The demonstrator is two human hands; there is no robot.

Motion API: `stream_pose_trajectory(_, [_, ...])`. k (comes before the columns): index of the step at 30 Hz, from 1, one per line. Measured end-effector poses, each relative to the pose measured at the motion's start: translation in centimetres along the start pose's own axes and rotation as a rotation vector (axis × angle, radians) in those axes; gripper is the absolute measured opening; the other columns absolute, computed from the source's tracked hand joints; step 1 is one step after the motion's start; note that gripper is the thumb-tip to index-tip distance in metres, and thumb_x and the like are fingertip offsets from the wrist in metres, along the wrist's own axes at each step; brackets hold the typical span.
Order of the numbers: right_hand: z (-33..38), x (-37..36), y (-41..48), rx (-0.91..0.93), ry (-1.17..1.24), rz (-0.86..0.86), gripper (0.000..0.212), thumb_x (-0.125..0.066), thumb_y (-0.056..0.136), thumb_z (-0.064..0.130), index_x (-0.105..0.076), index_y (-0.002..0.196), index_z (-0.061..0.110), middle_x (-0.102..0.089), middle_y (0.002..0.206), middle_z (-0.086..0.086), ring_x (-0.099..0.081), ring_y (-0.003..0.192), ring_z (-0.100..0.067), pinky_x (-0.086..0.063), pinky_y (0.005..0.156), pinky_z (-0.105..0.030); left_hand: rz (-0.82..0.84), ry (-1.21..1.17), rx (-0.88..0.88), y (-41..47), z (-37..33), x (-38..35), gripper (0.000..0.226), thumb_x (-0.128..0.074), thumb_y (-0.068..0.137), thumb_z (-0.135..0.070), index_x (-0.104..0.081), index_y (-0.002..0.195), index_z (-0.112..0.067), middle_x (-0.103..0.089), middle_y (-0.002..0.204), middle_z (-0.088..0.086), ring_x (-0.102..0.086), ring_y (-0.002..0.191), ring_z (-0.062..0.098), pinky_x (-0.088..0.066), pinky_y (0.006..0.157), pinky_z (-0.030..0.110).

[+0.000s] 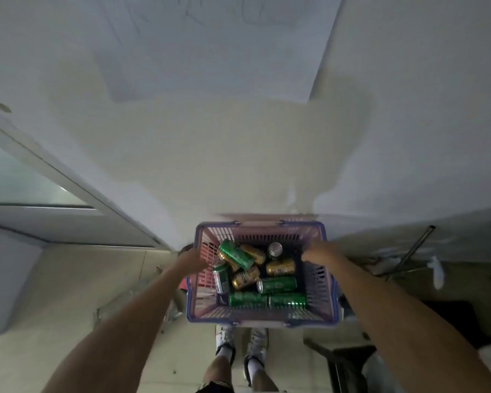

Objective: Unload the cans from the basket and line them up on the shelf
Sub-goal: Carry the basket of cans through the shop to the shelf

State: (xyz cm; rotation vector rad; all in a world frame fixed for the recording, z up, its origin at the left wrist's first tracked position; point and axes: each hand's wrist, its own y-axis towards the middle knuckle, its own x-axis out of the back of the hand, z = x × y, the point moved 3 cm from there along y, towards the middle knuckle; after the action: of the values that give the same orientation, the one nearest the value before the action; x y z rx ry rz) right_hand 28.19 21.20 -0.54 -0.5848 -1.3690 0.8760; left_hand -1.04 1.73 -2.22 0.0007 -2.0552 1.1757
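Note:
A pink plastic basket (321,302) with a blue rim hangs in front of me above the floor. Several green and gold cans (278,285) lie jumbled on its bottom; one silver-topped can (275,249) stands near the far wall. My left hand (192,260) grips the basket's left wall. My right hand (315,251) grips the right wall near the far corner. Both arms reach forward and down. No shelf surface with cans shows in the head view.
A white wall (238,137) fills the view ahead. A glass door frame (68,177) stands at the left. My feet in white shoes (241,344) stand on beige floor tiles. Metal legs and dark furniture (408,256) crowd the right side.

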Motion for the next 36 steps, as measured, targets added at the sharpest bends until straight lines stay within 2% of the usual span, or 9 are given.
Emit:
stream_pose_trajectory(5, [-2.6, -3.2, 0.9, -0.151, -0.032, -0.074, 0.02, -0.048, 0.105, 0.027, -0.059, 0.096, 0.012, -0.046, 0.074, -0.011, -0.05, 0.07, -0.025, -0.039, 0.081, -0.036, 0.038, -0.22, 0.174, 1.1, 3.2, -3.4, 0.032, -0.06, 0.094, -0.009, -0.064, 0.124, 0.004, -0.066, 0.122, 0.024, -0.064, 0.115, 0.033, -0.051, 0.101, 0.039])
stream_pose_trajectory(8, [-3.1, -4.2, 1.1, -0.23, -0.029, -0.048, 0.04, -0.046, 0.105, 0.035, -0.058, 0.122, 0.001, -0.058, 0.121, -0.02, -0.061, 0.109, -0.032, -0.05, 0.098, -0.042, 0.072, -0.328, 0.222, 1.6, 4.1, -5.1, 0.036, -0.062, 0.094, -0.005, -0.06, 0.127, 0.008, -0.063, 0.125, 0.026, -0.062, 0.117, 0.036, -0.049, 0.104, 0.043])
stream_pose_trajectory(10, [-3.5, -4.4, 1.4, -0.301, 0.026, -0.081, 0.061, -0.05, 0.102, 0.04, -0.041, 0.148, -0.001, -0.049, 0.142, -0.02, -0.059, 0.117, -0.033, -0.052, 0.087, -0.041, 0.104, -0.384, 0.287, 1.9, 4.7, -6.0, 0.038, -0.062, 0.093, -0.005, -0.058, 0.128, 0.009, -0.062, 0.122, 0.022, -0.06, 0.11, 0.032, -0.049, 0.096, 0.037])
stream_pose_trajectory(15, [-3.6, -5.0, 1.5, -0.367, 0.122, -0.103, 0.042, -0.051, 0.099, 0.041, -0.051, 0.126, 0.008, -0.052, 0.137, -0.019, -0.058, 0.108, -0.033, -0.05, 0.087, -0.039, 0.022, -0.512, 0.371, 1.4, 5.0, -6.7, 0.041, -0.066, 0.09, -0.013, -0.057, 0.127, 0.002, -0.064, 0.119, 0.023, -0.064, 0.11, 0.036, -0.054, 0.099, 0.046])
stream_pose_trajectory(20, [-3.2, -4.7, -0.1, -0.444, 0.345, -0.281, 0.088, -0.069, 0.093, 0.036, -0.019, 0.156, 0.0, -0.027, 0.155, -0.023, -0.038, 0.138, -0.042, -0.044, 0.109, -0.049, -0.199, -0.618, 0.413, -0.1, 4.5, -5.0, 0.031, -0.064, 0.091, -0.021, -0.064, 0.112, 0.001, -0.071, 0.099, 0.018, -0.07, 0.085, 0.029, -0.06, 0.078, 0.04])
stream_pose_trajectory(23, [-2.8, -3.4, -1.4, -0.419, 0.258, -0.344, 0.064, -0.057, 0.1, 0.035, -0.04, 0.149, -0.004, -0.037, 0.15, -0.024, -0.043, 0.133, -0.041, -0.046, 0.104, -0.046, -0.2, -0.876, 0.389, -0.5, 2.9, -4.3, 0.018, -0.061, 0.094, -0.017, -0.066, 0.094, 0.001, -0.071, 0.084, 0.018, -0.066, 0.068, 0.026, -0.06, 0.075, 0.04])
stream_pose_trajectory(28, [-0.1, -2.3, -3.6, -0.206, 0.452, -0.464, 0.043, -0.043, 0.109, 0.031, -0.068, 0.101, -0.004, -0.068, 0.091, -0.021, -0.067, 0.081, -0.034, -0.049, 0.065, -0.037, 0.008, -1.067, 0.201, -1.0, -2.8, -4.9, 0.028, -0.056, 0.101, -0.016, -0.069, 0.086, 0.004, -0.074, 0.076, 0.019, -0.072, 0.071, 0.028, -0.06, 0.079, 0.044])
stream_pose_trajectory(31, [3.2, -4.4, -4.2, -0.077, 0.828, -0.304, 0.046, -0.046, 0.109, 0.031, -0.06, 0.077, 0.001, -0.053, 0.067, -0.013, -0.047, 0.053, -0.023, -0.042, 0.058, -0.038, 0.139, -1.088, 0.095, -1.8, -6.8, -5.9, 0.04, -0.05, 0.105, -0.03, -0.072, 0.098, 0.002, -0.073, 0.107, 0.023, -0.069, 0.098, 0.033, -0.053, 0.091, 0.046])
stream_pose_trajectory(36, [7.9, -9.1, -3.7, 0.055, 0.999, 0.178, 0.069, -0.045, 0.102, 0.06, -0.072, 0.111, -0.002, -0.071, 0.099, -0.022, -0.071, 0.096, -0.039, -0.056, 0.082, -0.042, 0.261, -1.135, 0.091, -3.2, -10.2, -7.7, 0.053, -0.055, 0.096, -0.055, -0.071, 0.108, -0.006, -0.073, 0.094, 0.012, -0.071, 0.08, 0.024, -0.058, 0.062, 0.03])
